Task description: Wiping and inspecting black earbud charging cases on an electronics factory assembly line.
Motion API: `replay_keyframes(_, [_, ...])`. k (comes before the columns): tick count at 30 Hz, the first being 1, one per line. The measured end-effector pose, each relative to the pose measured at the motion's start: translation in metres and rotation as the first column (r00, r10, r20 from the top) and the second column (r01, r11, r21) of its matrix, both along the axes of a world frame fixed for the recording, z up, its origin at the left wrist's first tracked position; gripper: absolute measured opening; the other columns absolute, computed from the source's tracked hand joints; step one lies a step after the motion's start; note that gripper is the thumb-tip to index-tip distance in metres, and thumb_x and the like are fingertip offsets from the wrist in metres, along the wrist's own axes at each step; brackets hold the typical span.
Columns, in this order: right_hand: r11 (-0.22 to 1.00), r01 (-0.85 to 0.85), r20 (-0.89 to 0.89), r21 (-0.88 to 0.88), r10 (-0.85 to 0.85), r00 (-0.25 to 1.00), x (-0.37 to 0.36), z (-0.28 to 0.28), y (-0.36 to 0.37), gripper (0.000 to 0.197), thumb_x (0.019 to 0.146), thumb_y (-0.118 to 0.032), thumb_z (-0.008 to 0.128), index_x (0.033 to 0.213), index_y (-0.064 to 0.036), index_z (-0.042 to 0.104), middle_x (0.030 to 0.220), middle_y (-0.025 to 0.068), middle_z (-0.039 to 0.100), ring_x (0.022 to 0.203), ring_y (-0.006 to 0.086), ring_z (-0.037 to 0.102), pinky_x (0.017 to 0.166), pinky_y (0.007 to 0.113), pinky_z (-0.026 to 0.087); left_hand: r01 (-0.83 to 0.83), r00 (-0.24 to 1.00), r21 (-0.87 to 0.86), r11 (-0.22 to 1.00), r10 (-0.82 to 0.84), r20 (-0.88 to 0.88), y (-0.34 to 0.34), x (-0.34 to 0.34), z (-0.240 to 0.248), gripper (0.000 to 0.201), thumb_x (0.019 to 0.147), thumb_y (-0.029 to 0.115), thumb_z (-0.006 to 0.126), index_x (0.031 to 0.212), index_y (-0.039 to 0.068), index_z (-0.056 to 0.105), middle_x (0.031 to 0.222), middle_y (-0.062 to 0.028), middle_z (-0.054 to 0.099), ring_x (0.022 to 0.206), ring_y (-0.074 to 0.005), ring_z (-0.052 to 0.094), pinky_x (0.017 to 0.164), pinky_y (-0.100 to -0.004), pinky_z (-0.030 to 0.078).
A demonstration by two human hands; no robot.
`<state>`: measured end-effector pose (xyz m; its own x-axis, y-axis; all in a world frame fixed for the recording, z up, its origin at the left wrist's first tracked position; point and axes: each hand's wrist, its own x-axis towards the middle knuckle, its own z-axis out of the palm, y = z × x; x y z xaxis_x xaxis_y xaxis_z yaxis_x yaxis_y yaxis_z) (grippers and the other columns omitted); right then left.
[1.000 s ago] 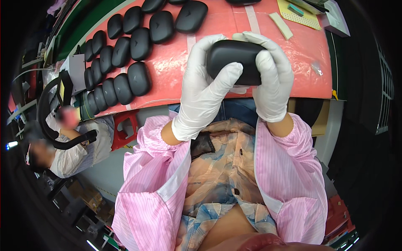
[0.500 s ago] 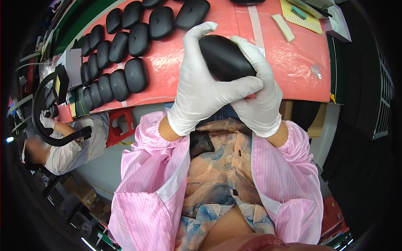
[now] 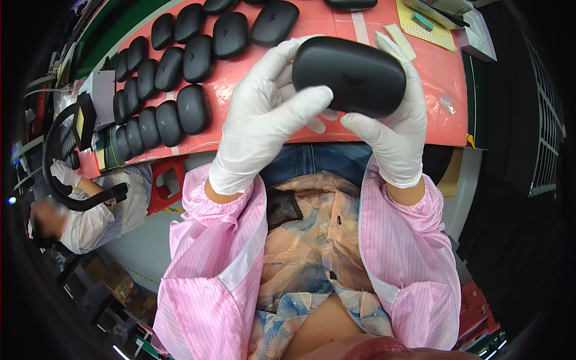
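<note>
A smooth black rounded case (image 3: 351, 75) with a small mark on its broad face is held up between my two white-gloved hands. My left hand (image 3: 264, 111) grips its left end, thumb lying across the lower front edge. Around the right end is my right hand (image 3: 399, 123), its thumb beneath the lower edge and its fingers behind and beside the case. The undersides of the fingers at the back are hidden by the case. Nearest on the left lie similar black cases (image 3: 193, 109) in rows on the pink table covering (image 3: 234, 90).
Farther right are a cream strip (image 3: 401, 42), a yellow dotted sheet (image 3: 429, 27) with a green block (image 3: 422, 22), and a small clear plastic piece (image 3: 447, 104). A black hose (image 3: 51, 156) curves at the left, by a co-worker's gloved hand (image 3: 65, 173). A red stool (image 3: 167, 186) stands below the table.
The case has turned so its broad marked face now shows, and it lies more level. My hands have spread apart toward its two ends; my thumbs have separated.
</note>
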<state>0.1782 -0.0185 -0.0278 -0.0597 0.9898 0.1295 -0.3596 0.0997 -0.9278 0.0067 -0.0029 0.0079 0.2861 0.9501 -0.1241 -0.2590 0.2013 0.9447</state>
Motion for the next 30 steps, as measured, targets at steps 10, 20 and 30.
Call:
replay_keyframes(10, [0.994,-0.066,0.108,0.090,0.056,0.993,0.009,-0.002,-0.003,0.094,0.073,-0.006,0.082,0.149,-0.0030,0.027,0.145,0.0098,0.041,0.126,0.0182,0.049,0.107,0.033,0.039,-0.013,0.995,-0.009,1.000,0.014,0.101,-0.007,0.000,-0.006,0.057,0.085,0.007,0.069,0.136,0.002,0.043,0.119,-0.0078,0.058,0.102,-0.0156,0.061,0.072,-0.0297,0.059])
replay_keyframes(20, [0.975,-0.099,-0.049,-0.197,0.091,0.995,0.012,-0.003,-0.001,0.066,0.083,-0.014,0.076,0.137,0.0011,0.042,0.120,0.0076,0.059,0.110,0.0135,0.056,0.098,0.028,0.043,-0.046,0.999,-0.109,0.993,0.047,-0.001,-0.001,0.008,-0.022,0.047,0.089,0.019,0.064,0.127,-0.005,0.047,0.106,-0.0156,0.065,0.077,-0.0223,0.071,0.062,-0.0275,0.061])
replay_keyframes(30, [0.999,-0.037,0.136,-0.032,0.041,0.990,0.022,-0.009,0.002,0.064,0.086,-0.010,0.072,0.140,-0.0005,0.041,0.120,0.0060,0.059,0.112,0.0128,0.055,0.098,0.028,0.042,-0.037,0.998,-0.066,0.997,0.040,0.054,0.001,0.016,-0.026,0.047,0.088,0.012,0.064,0.130,-0.001,0.046,0.115,-0.0123,0.061,0.090,-0.0206,0.067,0.069,-0.0298,0.060])
